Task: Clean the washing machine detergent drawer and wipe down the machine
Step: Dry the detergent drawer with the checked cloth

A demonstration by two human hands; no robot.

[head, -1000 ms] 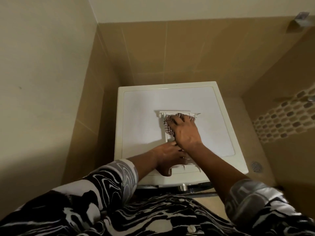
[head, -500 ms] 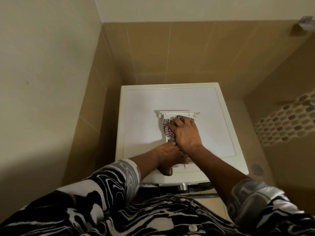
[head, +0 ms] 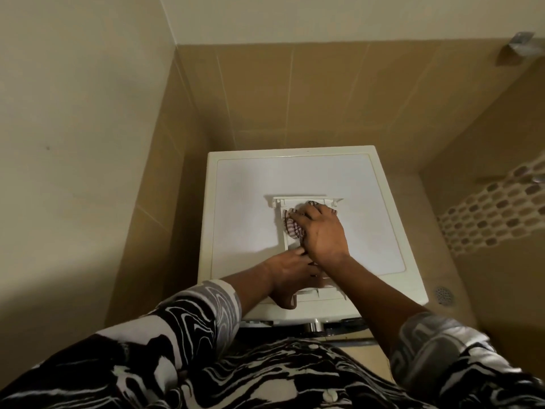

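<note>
A white detergent drawer (head: 306,200) lies lengthwise on top of the white washing machine (head: 244,208). My right hand (head: 323,231) presses a checked cloth (head: 292,227) into the drawer's far half, fingers curled over the cloth. My left hand (head: 287,276) grips the drawer's near end at the machine's front edge, thumb down over the side. Most of the drawer's inside is hidden under the two hands.
Tan tiled walls close in behind and to the left of the machine. A floor drain (head: 443,295) lies to the right, beside a mosaic tile strip (head: 495,211). A metal fitting (head: 520,44) sticks out high on the right wall.
My right hand and the cloth have shifted slightly within the drawer's far half. My left hand has stayed at the near end.
</note>
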